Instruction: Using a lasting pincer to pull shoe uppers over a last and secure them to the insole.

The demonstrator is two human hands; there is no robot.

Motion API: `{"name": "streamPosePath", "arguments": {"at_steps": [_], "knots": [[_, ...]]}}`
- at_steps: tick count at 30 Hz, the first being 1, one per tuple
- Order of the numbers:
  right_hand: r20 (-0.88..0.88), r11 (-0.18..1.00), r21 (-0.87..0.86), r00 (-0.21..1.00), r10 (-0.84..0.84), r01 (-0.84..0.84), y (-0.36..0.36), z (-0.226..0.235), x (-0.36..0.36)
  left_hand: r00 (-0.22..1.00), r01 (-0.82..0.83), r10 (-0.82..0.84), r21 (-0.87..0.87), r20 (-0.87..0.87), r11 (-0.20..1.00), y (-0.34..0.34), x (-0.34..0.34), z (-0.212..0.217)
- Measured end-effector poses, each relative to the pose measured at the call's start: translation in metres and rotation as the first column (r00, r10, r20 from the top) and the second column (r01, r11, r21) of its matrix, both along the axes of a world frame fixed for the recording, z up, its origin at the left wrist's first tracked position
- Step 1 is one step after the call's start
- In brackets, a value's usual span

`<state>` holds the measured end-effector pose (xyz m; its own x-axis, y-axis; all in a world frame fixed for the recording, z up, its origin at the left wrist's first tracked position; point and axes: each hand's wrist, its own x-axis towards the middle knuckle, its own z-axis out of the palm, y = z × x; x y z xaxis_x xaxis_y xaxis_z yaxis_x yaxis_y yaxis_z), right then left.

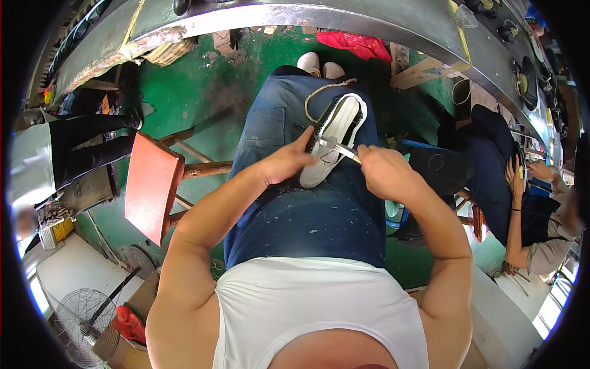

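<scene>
Across my lap lies a shoe (pixel 335 126) with its sole side up, showing a pale grey-white bottom and a dark, ragged inner edge. My left hand (pixel 289 162) grips the shoe's left side, with one finger along the edge and a blurred thumb over the bottom. In my right hand (pixel 386 172) is a hammer (pixel 348 151), held by its handle from the right. Its metal head is over the middle of the shoe; I cannot tell whether it touches. A tan cord (pixel 312 100) loops beside the shoe's far end.
A long metal-edged workbench (pixel 270 17) curves across the far side. A reddish-brown stool (pixel 155 187) stands at my left, with a fan (pixel 86 317) farther back. One person (pixel 534 184) sits working at the right; another (pixel 37 160) is at the left. Red cloth (pixel 356 44) lies under the bench.
</scene>
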<state>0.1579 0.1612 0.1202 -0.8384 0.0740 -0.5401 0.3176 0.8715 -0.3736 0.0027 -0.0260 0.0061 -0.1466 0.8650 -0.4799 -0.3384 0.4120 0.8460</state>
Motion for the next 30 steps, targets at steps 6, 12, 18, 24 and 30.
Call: {"name": "streamPosePath", "arguments": {"at_steps": [6, 12, 18, 24, 30], "knots": [[0.005, 0.941, -0.283, 0.981, -0.195, 0.188, -0.014, -0.048, 0.008, 0.796, -0.484, 0.586, -0.422, 0.152, 0.767, 0.032, 0.013, -0.023], [0.113, 0.820, -0.472, 0.945, -0.308, 0.324, -0.006, -0.041, 0.013, 0.822, -0.281, 0.069, -0.297, -0.566, 0.913, 0.027, -0.001, -0.032], [0.263, 0.404, -0.641, 0.681, -0.684, 0.653, 0.035, -0.040, 0.028, 0.707, -0.215, 0.169, 0.019, -0.687, 0.976, 0.025, 0.005, -0.013], [-0.176, 0.550, -0.584, 0.568, -0.804, 0.597, 0.025, -0.104, 0.003, 0.711, -0.109, 0.081, 0.004, -0.699, 0.994, 0.033, 0.006, -0.009], [0.213, 0.583, -0.509, 0.749, -0.627, 0.633, 0.021, -0.048, 0.016, 0.704, -0.084, 0.070, 0.015, -0.707, 0.996, 0.030, 0.000, -0.014]]}}
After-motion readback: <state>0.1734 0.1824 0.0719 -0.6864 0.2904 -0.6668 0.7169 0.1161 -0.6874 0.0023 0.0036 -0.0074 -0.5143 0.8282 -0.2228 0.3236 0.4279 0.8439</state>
